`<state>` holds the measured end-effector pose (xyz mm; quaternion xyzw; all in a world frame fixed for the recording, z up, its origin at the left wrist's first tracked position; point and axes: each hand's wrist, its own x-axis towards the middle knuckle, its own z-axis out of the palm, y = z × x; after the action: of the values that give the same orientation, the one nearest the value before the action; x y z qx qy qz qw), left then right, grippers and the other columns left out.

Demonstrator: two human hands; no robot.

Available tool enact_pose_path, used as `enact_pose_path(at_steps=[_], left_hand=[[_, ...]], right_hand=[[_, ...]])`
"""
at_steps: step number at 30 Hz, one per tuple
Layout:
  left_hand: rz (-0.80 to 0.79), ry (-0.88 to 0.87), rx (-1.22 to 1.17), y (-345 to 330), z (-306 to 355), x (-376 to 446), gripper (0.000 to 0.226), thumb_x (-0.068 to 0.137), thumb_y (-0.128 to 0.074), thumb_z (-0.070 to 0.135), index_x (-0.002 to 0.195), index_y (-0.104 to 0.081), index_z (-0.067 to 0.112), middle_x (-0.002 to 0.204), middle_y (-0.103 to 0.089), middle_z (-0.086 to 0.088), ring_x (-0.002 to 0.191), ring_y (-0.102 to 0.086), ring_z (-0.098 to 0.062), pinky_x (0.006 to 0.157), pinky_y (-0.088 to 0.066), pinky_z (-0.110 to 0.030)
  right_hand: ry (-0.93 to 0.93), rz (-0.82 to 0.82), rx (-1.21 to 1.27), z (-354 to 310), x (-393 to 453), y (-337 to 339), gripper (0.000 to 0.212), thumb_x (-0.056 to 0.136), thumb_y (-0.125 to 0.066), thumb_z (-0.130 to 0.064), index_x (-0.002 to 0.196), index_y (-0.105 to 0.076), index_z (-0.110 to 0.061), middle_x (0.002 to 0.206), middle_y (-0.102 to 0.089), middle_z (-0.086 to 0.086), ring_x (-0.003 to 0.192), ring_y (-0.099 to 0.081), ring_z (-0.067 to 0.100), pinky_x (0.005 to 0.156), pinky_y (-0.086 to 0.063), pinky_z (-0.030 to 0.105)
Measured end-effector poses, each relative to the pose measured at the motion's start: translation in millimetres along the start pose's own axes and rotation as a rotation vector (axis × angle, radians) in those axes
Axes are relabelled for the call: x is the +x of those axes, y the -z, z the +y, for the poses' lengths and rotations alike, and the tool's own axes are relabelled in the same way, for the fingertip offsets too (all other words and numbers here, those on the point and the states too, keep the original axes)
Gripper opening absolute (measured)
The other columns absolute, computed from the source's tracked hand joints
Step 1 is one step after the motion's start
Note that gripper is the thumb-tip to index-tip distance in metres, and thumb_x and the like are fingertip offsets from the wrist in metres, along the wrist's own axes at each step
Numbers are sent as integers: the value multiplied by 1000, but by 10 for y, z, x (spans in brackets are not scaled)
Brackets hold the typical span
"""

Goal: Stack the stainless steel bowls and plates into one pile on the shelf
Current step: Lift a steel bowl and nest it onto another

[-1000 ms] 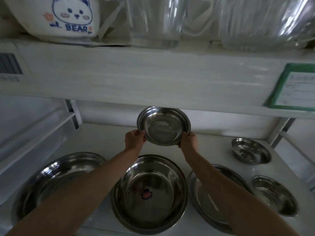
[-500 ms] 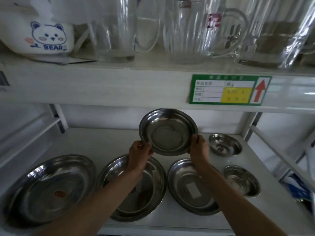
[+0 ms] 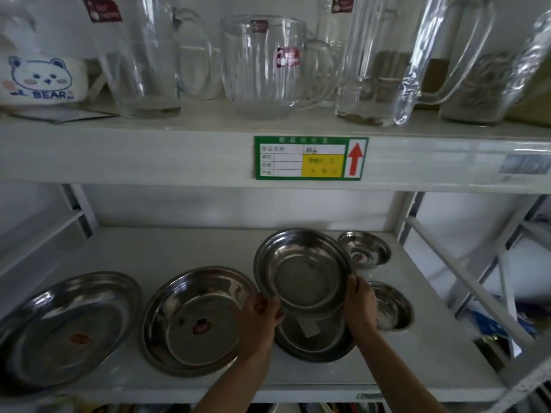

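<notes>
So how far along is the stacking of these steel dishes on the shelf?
Barely started: no pile is finished. Both hands, left hand and right hand, hold a medium plate tilted over the labelled plate. Still left are the largest plate, the big bowl and two small bowls.

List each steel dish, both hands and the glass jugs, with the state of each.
Held bowl: lifted, tilted, over the labelled plate.
Labelled plate: flat on shelf, partly covered.
Middle plate: flat, unstacked.
Left plate: flat, unstacked.
Two small bowls: upright, separate.
Left hand: gripping bowl rim.
Right hand: gripping bowl rim.
Glass jugs: upright, empty.
</notes>
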<state>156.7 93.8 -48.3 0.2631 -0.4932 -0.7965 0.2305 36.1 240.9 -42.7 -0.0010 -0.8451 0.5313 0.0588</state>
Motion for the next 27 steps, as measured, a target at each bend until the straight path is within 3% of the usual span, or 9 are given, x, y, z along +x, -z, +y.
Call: enact_pose_path(at_steps=[3, 7, 10, 13, 19, 27], left_hand=[[55, -21, 19, -80, -90, -203, 8, 89, -63, 9, 87, -67, 16, 84, -74, 0, 86, -70, -16, 70, -59, -28], [127, -72, 147, -105, -267, -365, 7, 89, -64, 16, 88, -67, 10, 84, -72, -9, 80, -70, -19, 68, -60, -30], [189, -85, 257, -91, -388, -427, 17, 88, -66, 25, 84, -67, 8, 77, -70, -11, 73, -68, -21, 59, -56, -24], [237, -76, 309, -88, -436, -496, 16, 87, -67, 22, 79, -68, 8, 77, -71, -11, 74, -70, -21, 58, -58, -25], [298, -136, 424, -56, -503, -523, 16, 82, -72, 25, 72, -68, 14, 67, -72, -3, 66, -70, -20, 66, -61, -45], [360, -136, 423, -68, -532, -538, 10, 78, -75, 20, 83, -69, 14, 76, -72, -4, 71, -71, -23, 64, -61, -41]], right_hand=[[-29, -8, -21, 122, -15, 100, 38, 100, -41, -27, 96, -64, 2, 95, -67, 23, 93, -62, 38, 74, -40, 36], [-40, -36, -16, 265, -61, 162, 30, 99, -43, -27, 86, -59, -5, 85, -65, 17, 85, -62, 36, 78, -49, 43], [-32, -49, -49, 358, -92, 153, 28, 98, -44, -30, 95, -62, -9, 91, -67, 17, 88, -63, 37, 79, -51, 44], [-39, -52, -67, 446, -125, 143, 27, 98, -45, -30, 102, -62, -11, 94, -67, 16, 90, -63, 36, 76, -49, 40], [-25, -15, -73, 469, -168, 158, 21, 96, -49, -23, 95, -65, -9, 85, -66, 12, 82, -63, 33, 69, -51, 39], [1, -7, -118, 550, -191, 151, 32, 93, -53, -22, 122, -63, -15, 117, -63, 14, 103, -62, 33, 84, -52, 41]])
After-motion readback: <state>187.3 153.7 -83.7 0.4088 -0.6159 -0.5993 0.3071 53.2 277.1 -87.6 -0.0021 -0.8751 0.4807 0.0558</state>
